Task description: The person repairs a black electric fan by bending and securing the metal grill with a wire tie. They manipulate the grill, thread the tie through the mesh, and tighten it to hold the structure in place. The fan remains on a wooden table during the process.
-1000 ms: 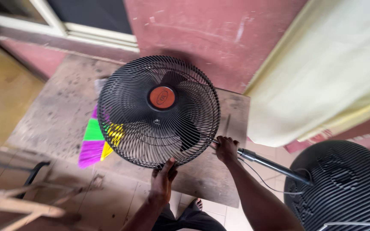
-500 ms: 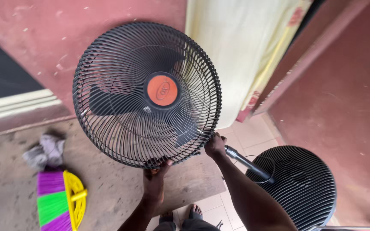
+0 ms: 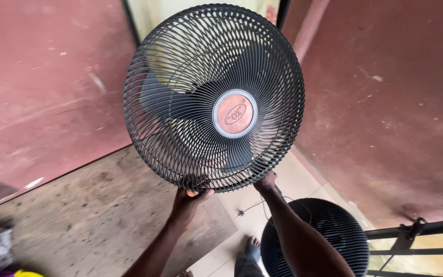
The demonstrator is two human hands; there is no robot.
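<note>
— Gripping the bottom rim of the fan head [image 3: 214, 97], are both hands closed on it?

— Yes. The left hand [image 3: 189, 197] is clamping the lower edge of the black wire guard, fingers curling up through the bars and the thumb pressing on the front. The right hand [image 3: 265, 183] is closing on the rim just beside it, a little further to the person's right, with its fingers tucking behind the guard, so only the back of the hand is showing.

— Where is the fan sitting?

— It is not sitting on anything; it is being held up in the air in front of the camera, face toward the viewer, nearly upright. The round copper-coloured hub badge [image 3: 235, 113] is showing slightly right of the guard's middle, and the dark blades [image 3: 165, 100] are showing through the bars.

— What is lying around it?

— Behind it, a dark red wall [image 3: 396, 102] is filling both sides, with a pale curtain [image 3: 144, 15] peeking over the top of the guard. Below, a second round black grille [image 3: 329, 231] is lying on the pale tiled floor [image 3: 303, 179], near the right forearm. A bare foot [image 3: 252, 246] is standing just beside that grille. A worn grey board [image 3: 88, 205] is spreading out to the left, and black metal bars [image 3: 421, 238] are crossing the lower right corner.
</note>
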